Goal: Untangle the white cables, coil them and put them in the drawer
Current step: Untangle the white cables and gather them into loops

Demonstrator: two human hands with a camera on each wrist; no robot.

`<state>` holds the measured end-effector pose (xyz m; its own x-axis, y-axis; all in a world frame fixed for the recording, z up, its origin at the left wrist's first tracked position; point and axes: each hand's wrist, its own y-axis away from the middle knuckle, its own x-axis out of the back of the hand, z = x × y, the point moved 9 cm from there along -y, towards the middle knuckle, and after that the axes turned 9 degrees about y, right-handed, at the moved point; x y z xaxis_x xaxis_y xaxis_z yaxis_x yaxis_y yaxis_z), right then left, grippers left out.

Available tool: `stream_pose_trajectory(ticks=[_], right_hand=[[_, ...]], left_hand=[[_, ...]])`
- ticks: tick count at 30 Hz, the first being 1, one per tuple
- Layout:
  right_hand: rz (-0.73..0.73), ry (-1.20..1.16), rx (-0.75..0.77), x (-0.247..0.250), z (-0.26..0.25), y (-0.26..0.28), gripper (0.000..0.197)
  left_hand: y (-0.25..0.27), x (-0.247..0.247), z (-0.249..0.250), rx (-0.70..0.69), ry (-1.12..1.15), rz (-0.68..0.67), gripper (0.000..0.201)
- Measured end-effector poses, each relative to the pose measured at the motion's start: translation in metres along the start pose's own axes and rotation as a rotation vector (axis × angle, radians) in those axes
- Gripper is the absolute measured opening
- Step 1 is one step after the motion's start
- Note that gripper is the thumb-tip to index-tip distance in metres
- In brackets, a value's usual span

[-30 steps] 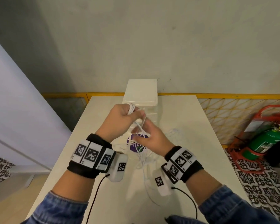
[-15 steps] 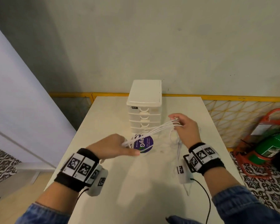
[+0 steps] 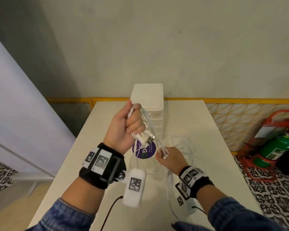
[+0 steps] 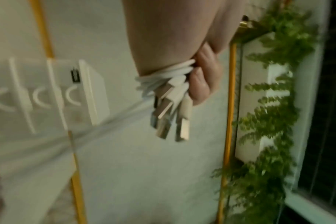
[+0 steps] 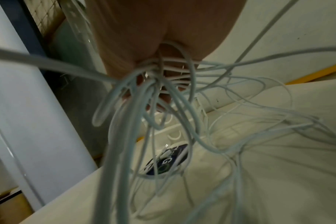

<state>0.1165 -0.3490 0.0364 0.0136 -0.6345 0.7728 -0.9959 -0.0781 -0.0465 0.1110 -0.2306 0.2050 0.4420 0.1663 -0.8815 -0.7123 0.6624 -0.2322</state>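
Observation:
My left hand is raised above the table in a fist that grips a bundle of white cables. Their USB plugs stick out below the curled fingers. The strands run taut down to my right hand, which pinches them low over the table. In the right wrist view many loose cable loops hang from that hand and spread over the tabletop. The small white drawer unit stands at the table's far edge, all visible drawers closed.
A round purple sticker lies on the white table in front of the drawers. A green fire extinguisher in a red stand sits on the floor at right. A wall is close behind the table.
My left hand rose from the tabletop to in front of the drawer unit with the cable ends. My right hand came down and left toward the sticker, sliding along the strands.

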Motion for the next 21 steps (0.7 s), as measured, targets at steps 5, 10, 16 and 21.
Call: stream_pose_trajectory(ticks=[5,10,16,21], right_hand=[[0.006,0.042,0.058,-0.013,-0.001,0.011,0.026],[-0.069,0.244,0.2,-0.026,-0.017,0.021,0.036],[0.176,0.278,0.59,0.004,-0.06,0.028,0.029],[0.376,0.077,0.625,0.042,-0.065,0.028,0.03]], left_hand=[[-0.008,0.01,0.037,-0.332,0.437,0.084,0.043],[0.01,0.038,0.079,-0.691,0.142,0.405,0.037],[0.031,0.05,0.104,-0.759,-0.927,0.742,0.037],[0.016,0.098,0.052,0.096,-1.753,0.724,0.031]])
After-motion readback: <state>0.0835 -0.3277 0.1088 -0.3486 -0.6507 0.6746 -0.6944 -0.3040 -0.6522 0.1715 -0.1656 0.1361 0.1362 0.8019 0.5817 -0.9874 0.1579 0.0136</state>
